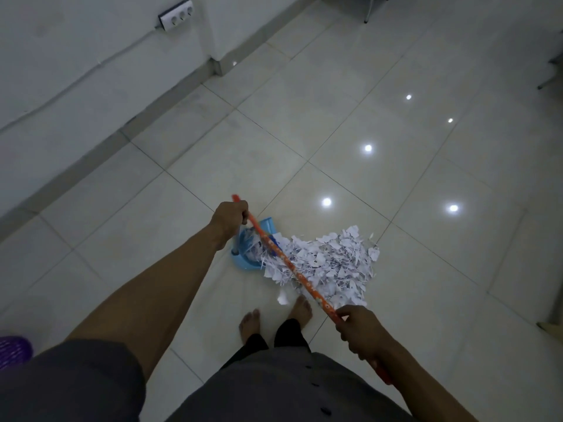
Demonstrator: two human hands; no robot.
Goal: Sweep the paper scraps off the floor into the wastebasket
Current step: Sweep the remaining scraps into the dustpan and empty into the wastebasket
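Note:
A heap of white paper scraps (332,263) lies on the tiled floor in front of my bare feet (275,315). A light blue dustpan (246,257) stands at the heap's left edge with some scraps in it. My left hand (230,219) grips the top of the dustpan's upright handle (235,249). An orange patterned broom stick (292,266) runs slantwise over the heap, from beside my left fist down to my right hand (358,327), which grips it. The broom's head is hidden. One loose scrap (282,299) lies near my right foot.
A purple mesh basket (13,350) shows at the bottom left edge. A white wall with a grey skirting (91,153) and a socket strip (176,14) runs along the left. Chair or table legs (367,13) stand at the far right and top.

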